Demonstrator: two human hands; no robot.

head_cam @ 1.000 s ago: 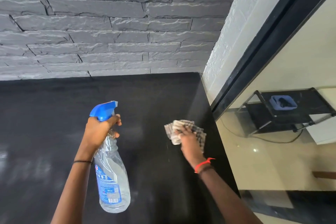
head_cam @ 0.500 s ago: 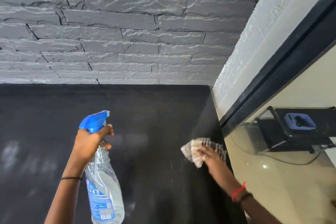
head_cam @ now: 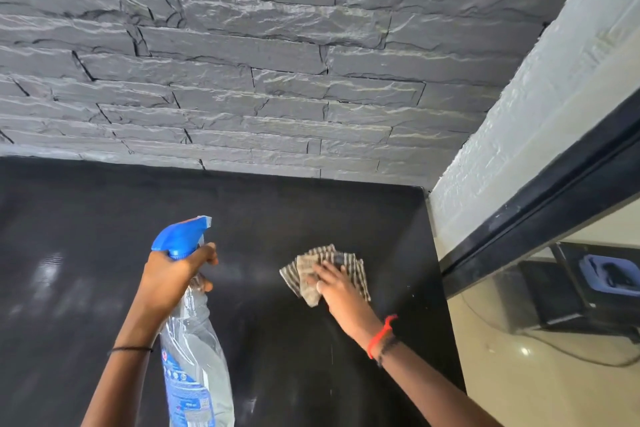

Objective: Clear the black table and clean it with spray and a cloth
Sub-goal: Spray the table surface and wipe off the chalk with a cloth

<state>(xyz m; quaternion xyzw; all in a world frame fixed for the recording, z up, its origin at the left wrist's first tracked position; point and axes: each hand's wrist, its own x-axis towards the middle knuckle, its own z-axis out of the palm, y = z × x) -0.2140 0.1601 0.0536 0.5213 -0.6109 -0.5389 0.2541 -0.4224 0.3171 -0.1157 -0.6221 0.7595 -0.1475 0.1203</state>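
Note:
The black table (head_cam: pixel 86 236) fills the lower left of the head view, with faint streaks on its left part. My left hand (head_cam: pixel 173 274) grips the neck of a clear spray bottle (head_cam: pixel 197 357) with a blue trigger head and a blue label, held above the table with its nozzle toward the wall. My right hand (head_cam: pixel 336 284) presses a striped grey and white cloth (head_cam: pixel 325 260) flat onto the tabletop near the table's right edge. A red thread band circles the right wrist.
A dark stone-clad wall (head_cam: pixel 242 62) runs along the table's far edge. A white textured wall (head_cam: pixel 519 135) and a black frame (head_cam: pixel 540 215) stand to the right. Beyond the table's right edge lies a pale floor (head_cam: pixel 536 392) with a low black stand holding a blue object (head_cam: pixel 609 274).
My right hand has slid the cloth from the table's right edge back toward the middle and farther in. The view has tilted upward. The bottle stays in my left hand.

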